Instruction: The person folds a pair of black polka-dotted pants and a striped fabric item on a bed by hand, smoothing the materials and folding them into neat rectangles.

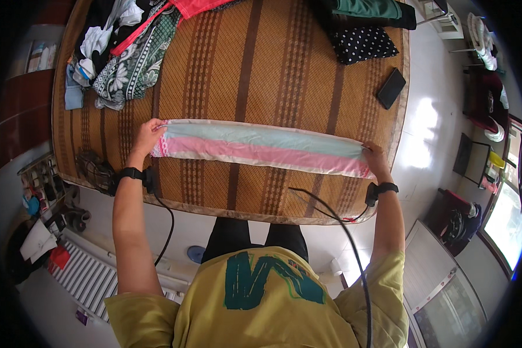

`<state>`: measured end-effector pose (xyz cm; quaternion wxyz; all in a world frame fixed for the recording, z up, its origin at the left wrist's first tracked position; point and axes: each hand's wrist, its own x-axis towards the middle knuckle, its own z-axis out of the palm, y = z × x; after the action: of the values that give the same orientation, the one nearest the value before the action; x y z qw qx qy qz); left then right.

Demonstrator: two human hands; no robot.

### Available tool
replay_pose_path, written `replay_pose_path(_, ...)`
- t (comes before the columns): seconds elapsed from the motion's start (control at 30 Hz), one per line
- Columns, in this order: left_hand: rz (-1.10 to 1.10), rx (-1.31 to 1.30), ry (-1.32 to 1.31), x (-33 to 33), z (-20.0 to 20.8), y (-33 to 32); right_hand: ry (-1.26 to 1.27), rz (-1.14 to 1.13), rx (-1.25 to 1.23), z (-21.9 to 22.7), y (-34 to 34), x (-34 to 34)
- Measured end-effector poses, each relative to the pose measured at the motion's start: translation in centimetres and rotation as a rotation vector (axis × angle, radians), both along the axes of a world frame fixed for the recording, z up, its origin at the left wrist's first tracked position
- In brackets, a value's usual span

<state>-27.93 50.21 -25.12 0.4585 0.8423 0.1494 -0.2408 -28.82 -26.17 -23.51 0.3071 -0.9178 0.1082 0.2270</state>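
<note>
While both arms stretch out from the lower edge of the frame, each hand grips one end of a folded cloth [261, 148] lying across the middle of the picture. Left hand [147, 136] — fingers curled over the cloth's left end, pinching the edge. Right hand [376, 159] — fingers closed on the right end, near the right rim of the mat. Cloth is a long narrow strip in bands of white, pale green and pink, pulled flat on a woven mat [255, 75] with brown stripes.

Black bands with small boxes sit on both wrists; a black cable [342, 223] runs from the right one down toward the lower edge.

Upper left of the frame: a heap of clothes [124, 52] on the mat — green patterned fabric, white, black and blue pieces. Top centre: a red piece [194, 6]. Upper right: a black cloth with white dots [364, 43] below a green and black garment [368, 11]. Right of centre, near the mat's edge, a flat black phone [391, 88]. Person wears a yellow shirt [261, 301] with a green mark, bottom centre.
</note>
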Motion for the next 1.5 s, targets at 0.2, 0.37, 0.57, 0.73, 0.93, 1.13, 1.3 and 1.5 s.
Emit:
replay_pose_path(0.2,-0.02,0.224,-0.145,0.7,1.4,-2.0,-0.058,-0.035,-0.098,0.8,0.2,-0.1)
replay_pose_path(0.37,-0.153,0.862,-0.659,-1.5,2.1,-8.7,-0.553,0.119,-0.514,0.4,4.4,-2.6)
replay_pose_path(0.57,-0.852,0.352,-0.689,-5.5,0.1,-21.0,-0.334,0.555,-0.295,-2.1,17.5,-7.2)
replay_pose_path(0.73,-0.86,0.473,-0.582,-3.3,-2.1,-23.3,-0.229,0.524,-0.253,-3.5,18.8,-5.3)
replay_pose_path(0.93,-0.558,0.923,-0.435,-0.1,-2.1,-10.6,-0.239,0.292,-0.598,-3.6,8.1,-4.0)
replay_pose_path(1.13,-0.504,0.917,-0.383,-0.2,-2.7,-8.7,-0.33,0.216,-0.52,-5.7,6.9,-4.6)
replay_pose_path(1.3,-0.523,0.945,-0.398,0.1,-2.3,-8.5,-0.359,0.238,-0.496,-4.5,7.1,-3.9)
replay_pose_path(1.5,-0.3,0.145,-0.57,-3.4,-0.4,-22.8,-0.386,0.278,0.005,-2.4,19.9,-4.4)
